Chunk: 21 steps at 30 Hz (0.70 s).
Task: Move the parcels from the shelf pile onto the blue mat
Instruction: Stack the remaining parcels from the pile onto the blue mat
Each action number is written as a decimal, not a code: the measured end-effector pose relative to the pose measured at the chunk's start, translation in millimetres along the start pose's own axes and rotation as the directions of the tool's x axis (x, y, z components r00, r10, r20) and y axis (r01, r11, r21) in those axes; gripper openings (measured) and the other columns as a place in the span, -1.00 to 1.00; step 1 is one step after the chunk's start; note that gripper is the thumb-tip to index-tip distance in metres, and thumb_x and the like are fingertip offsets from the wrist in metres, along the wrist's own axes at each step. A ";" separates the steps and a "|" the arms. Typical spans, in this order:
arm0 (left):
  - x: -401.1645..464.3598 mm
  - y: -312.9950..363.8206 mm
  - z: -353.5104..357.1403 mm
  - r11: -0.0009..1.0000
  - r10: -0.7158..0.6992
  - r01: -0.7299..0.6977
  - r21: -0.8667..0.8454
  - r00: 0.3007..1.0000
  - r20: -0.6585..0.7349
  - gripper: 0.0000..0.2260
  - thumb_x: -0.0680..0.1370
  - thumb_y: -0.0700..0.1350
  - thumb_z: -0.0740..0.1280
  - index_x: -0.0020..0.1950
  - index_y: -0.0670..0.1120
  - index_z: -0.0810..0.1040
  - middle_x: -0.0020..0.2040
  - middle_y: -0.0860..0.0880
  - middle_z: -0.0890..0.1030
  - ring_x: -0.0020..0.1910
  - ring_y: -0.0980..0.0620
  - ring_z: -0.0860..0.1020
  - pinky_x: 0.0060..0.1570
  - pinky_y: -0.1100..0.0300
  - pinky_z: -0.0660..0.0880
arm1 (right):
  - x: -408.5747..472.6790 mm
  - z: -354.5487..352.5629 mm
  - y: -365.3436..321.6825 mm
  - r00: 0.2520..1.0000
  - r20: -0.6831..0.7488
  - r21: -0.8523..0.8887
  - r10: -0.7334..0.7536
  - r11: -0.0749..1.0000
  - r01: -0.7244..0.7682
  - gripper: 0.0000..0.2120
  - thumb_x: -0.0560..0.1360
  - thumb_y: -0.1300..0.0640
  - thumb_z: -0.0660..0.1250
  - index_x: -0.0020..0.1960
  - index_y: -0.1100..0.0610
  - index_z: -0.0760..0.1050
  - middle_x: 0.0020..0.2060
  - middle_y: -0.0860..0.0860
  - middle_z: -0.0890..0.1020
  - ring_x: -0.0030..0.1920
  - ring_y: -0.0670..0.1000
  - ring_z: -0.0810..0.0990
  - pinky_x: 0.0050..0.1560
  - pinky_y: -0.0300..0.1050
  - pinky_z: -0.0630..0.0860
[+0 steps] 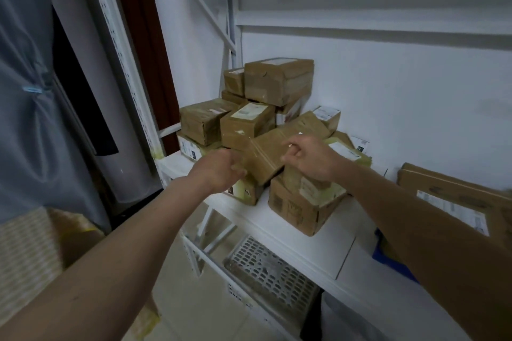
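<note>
A pile of brown taped parcels [277, 83] sits on a white shelf [313, 243] against the wall. A flat brown parcel [273, 147] lies tilted on top of the front of the pile. My left hand [221, 171] touches its near left corner, fingers curled against it. My right hand [310, 159] rests at its right edge with fingers bent and slightly apart; whether either hand grips it is unclear. A strip of blue mat [388, 255] shows under my right forearm, mostly hidden.
A long flat carton [454, 196] lies on the shelf at the right. A box with white labels [302, 202] stands at the shelf front. A perforated metal tray [271, 271] lies below the shelf. A white rack upright [124, 63] and grey fabric stand at the left.
</note>
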<state>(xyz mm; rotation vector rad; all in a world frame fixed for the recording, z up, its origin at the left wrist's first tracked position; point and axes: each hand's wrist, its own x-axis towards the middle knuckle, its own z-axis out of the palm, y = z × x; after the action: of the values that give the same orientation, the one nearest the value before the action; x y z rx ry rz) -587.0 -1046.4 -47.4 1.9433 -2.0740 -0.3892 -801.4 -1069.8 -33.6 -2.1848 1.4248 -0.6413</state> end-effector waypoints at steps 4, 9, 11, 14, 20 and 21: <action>44.8 -2.3 -10.5 1.000 0.013 -0.013 -0.004 1.000 -0.027 -0.67 0.54 0.08 0.32 0.28 0.03 0.54 0.20 -0.01 0.60 0.11 -0.03 0.57 0.12 -0.01 0.54 | 42.3 -17.9 9.9 1.000 0.016 -0.035 0.015 0.999 -0.015 -0.57 0.54 0.12 0.34 0.38 0.18 0.38 0.13 0.07 0.58 0.04 0.00 0.59 0.07 -0.12 0.52; 103.2 3.8 -28.4 0.999 0.027 -0.026 0.025 0.998 -0.051 -0.62 0.56 0.04 0.32 0.35 -0.02 0.47 0.30 -0.05 0.53 0.21 -0.07 0.51 0.19 0.04 0.48 | 91.7 -43.4 29.6 0.995 0.049 -0.168 0.082 0.983 -0.073 -0.51 0.53 0.04 0.34 0.41 0.15 0.35 0.29 0.11 0.49 0.20 0.04 0.50 0.13 -0.16 0.43; 124.5 3.5 -31.3 1.000 0.030 -0.029 0.011 0.998 -0.057 -0.59 0.56 0.04 0.31 0.39 -0.01 0.44 0.34 -0.05 0.50 0.24 -0.06 0.50 0.21 0.03 0.47 | 107.3 -49.7 34.1 0.990 0.063 -0.178 0.124 0.978 -0.111 -0.55 0.54 0.08 0.32 0.38 0.19 0.37 0.26 0.12 0.50 0.08 0.01 0.51 -0.02 -0.22 0.44; 151.8 0.8 -29.0 0.999 0.024 -0.026 -0.020 0.997 -0.067 -0.57 0.56 0.05 0.33 0.41 0.03 0.40 0.37 -0.03 0.47 0.29 -0.05 0.47 0.24 0.02 0.45 | 128.9 -56.6 42.9 0.983 0.064 -0.198 0.171 0.968 -0.155 -0.60 0.56 0.14 0.28 0.37 0.21 0.40 0.28 0.11 0.49 0.14 0.04 0.51 -0.02 -0.22 0.42; 200.9 -3.7 -26.6 0.994 0.035 -0.042 -0.099 0.996 -0.076 -0.48 0.52 0.05 0.38 0.46 0.07 0.33 0.42 -0.02 0.42 0.34 -0.07 0.42 0.25 0.00 0.45 | 161.0 -59.8 59.0 0.962 0.089 -0.224 0.258 0.946 -0.233 -0.61 0.59 0.17 0.25 0.39 0.24 0.35 0.33 0.16 0.44 0.32 0.10 0.42 0.03 -0.25 0.33; 209.7 -3.3 -28.8 0.993 0.047 -0.055 -0.101 0.996 -0.076 -0.46 0.52 0.04 0.38 0.47 0.06 0.31 0.42 -0.02 0.41 0.35 -0.07 0.41 0.27 0.00 0.44 | 165.9 -60.2 58.9 0.959 0.079 -0.212 0.272 0.945 -0.250 -0.62 0.59 0.17 0.23 0.39 0.24 0.35 0.33 0.17 0.44 0.32 0.12 0.42 0.07 -0.23 0.34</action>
<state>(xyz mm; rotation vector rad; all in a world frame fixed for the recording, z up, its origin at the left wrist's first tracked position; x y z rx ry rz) -586.2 -1256.2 -18.9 1.8146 -2.0123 -0.3996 -820.4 -1251.6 1.1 -2.0866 1.7458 -0.2923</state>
